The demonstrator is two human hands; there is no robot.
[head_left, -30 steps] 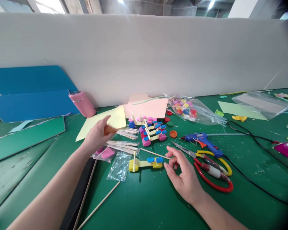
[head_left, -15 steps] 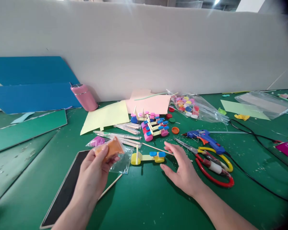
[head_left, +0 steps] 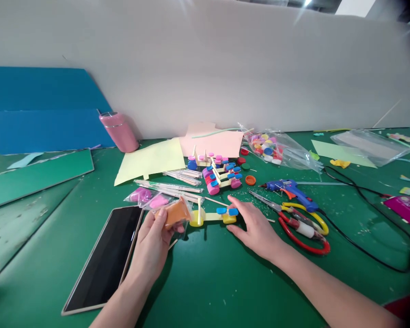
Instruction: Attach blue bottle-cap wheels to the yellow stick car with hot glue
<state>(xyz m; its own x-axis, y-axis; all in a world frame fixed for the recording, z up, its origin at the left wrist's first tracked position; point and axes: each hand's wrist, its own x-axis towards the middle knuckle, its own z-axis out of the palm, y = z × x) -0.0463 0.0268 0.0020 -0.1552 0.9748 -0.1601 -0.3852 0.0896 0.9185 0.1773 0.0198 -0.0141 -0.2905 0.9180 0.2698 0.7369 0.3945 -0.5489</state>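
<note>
My left hand (head_left: 153, 239) pinches a small clear packet of orange clay (head_left: 173, 213) between thumb and fingers, just left of a yellow-wheeled craft piece (head_left: 212, 217). That piece has a pale stick body, an upright stick and blue parts on its right end. Around its right end, my right hand (head_left: 251, 223) holds its thumb and fingers apart; whether they touch it I cannot tell. Purple and pink clay packets (head_left: 140, 195) lie behind my left hand. Several similar pieces with pink, red and blue wheels (head_left: 222, 177) stand farther back.
Long-handled scissors (head_left: 302, 225) and a blue glue gun (head_left: 292, 191) with a black cord lie at right. A dark tablet (head_left: 104, 259) lies at left. A pink bottle (head_left: 119, 132) stands by the white wall, near yellow paper (head_left: 150, 161) and a bag of bottle caps (head_left: 269, 148).
My left hand has moved right with the orange packet, close to the yellow-wheeled piece. My right hand now sits closer around that piece's right end. The view has shifted slightly.
</note>
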